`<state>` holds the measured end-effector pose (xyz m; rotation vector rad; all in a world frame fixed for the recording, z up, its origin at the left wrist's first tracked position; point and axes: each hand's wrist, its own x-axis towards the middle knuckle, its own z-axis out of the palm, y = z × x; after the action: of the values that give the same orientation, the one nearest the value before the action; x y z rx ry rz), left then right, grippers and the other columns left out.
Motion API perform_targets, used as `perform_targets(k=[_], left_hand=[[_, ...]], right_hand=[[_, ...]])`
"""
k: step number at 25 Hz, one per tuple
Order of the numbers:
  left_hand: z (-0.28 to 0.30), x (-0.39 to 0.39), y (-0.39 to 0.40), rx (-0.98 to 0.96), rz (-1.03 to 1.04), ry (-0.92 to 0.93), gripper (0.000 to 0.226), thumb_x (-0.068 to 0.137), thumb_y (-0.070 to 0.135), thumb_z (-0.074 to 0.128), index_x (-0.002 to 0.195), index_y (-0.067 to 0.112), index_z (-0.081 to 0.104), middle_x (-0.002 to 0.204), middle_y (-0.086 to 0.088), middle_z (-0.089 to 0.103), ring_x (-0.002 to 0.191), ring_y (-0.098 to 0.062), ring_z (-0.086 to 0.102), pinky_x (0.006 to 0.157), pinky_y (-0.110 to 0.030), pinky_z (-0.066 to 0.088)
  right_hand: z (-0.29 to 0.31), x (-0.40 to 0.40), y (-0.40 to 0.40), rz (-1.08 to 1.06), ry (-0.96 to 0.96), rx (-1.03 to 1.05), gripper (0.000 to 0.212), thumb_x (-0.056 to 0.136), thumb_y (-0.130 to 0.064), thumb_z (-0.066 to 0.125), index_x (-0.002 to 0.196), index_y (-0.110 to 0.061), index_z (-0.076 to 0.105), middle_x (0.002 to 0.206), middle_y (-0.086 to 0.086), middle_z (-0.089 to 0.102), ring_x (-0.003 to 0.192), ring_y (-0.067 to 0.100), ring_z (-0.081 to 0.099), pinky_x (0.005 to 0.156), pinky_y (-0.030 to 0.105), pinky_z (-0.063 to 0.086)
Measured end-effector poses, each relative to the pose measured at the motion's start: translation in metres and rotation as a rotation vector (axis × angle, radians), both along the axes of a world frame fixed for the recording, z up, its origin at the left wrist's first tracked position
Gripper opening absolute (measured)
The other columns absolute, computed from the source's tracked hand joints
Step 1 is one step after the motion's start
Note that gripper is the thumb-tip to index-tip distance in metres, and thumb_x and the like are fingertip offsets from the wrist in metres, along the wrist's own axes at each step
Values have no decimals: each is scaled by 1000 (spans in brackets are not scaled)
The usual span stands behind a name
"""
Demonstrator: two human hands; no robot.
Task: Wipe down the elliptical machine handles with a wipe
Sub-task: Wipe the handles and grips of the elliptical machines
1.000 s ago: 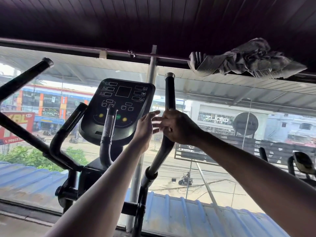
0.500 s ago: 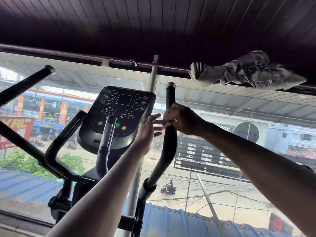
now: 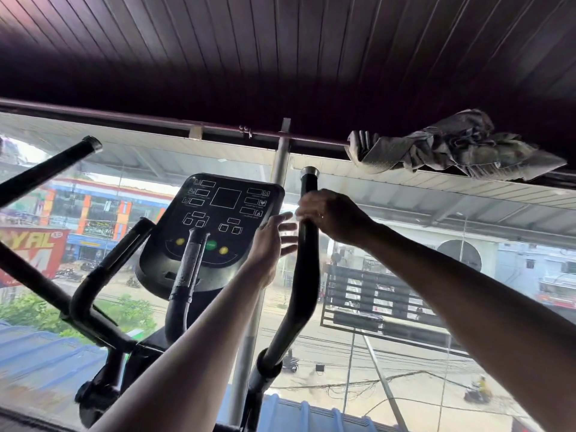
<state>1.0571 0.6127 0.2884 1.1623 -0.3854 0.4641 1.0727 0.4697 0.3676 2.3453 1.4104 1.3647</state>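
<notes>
High on the right handle (image 3: 307,269), just under its metal cap, the right hand (image 3: 332,218) is wrapped around the bar. The left hand (image 3: 269,241) hovers beside it, fingers loose, holding nothing. The wipe is barely visible; console (image 3: 215,226) sits left.

From my view the right handle (image 3: 307,275) is a black curved bar with a silver cap on top, standing near upright just right of the console. The left handle (image 3: 46,169) is black too, slanting up at far left. Can't make out the wipe, too blurry.
</notes>
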Motion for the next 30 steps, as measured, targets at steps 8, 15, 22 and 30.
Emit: perform_targets(k=[8,15,22,30], left_hand=[[3,-5,-8,-41,-19,5,32,103,22,34,117,12,60,87,0,66,65,-8,64,59,-22,47],[-33,-20,-13,-45,20,-27,33,99,19,39,115,10,66,90,2,69,59,-2,62,55,-16,46],[-89,-28,-11,-89,175,24,28,95,15,47,90,15,74,75,0,68,66,-13,54,66,-23,45],[-129,-38,-11,-83,278,55,23,91,12,50,82,21,69,73,1,63,71,-14,55,66,-27,44]], right_hand=[[-8,23,18,-112,-120,122,13,88,-8,59,92,-6,71,93,6,71,90,29,51,75,43,49],[-94,-47,-5,80,-54,163,12,87,-4,63,94,-8,71,93,6,56,85,13,51,75,21,47],[-180,-66,-6,90,-78,485,21,81,-1,62,98,-10,71,87,3,61,83,19,58,74,22,47],[-227,-62,10,35,31,591,16,84,-7,67,99,-14,70,89,3,61,82,19,60,67,33,51]])
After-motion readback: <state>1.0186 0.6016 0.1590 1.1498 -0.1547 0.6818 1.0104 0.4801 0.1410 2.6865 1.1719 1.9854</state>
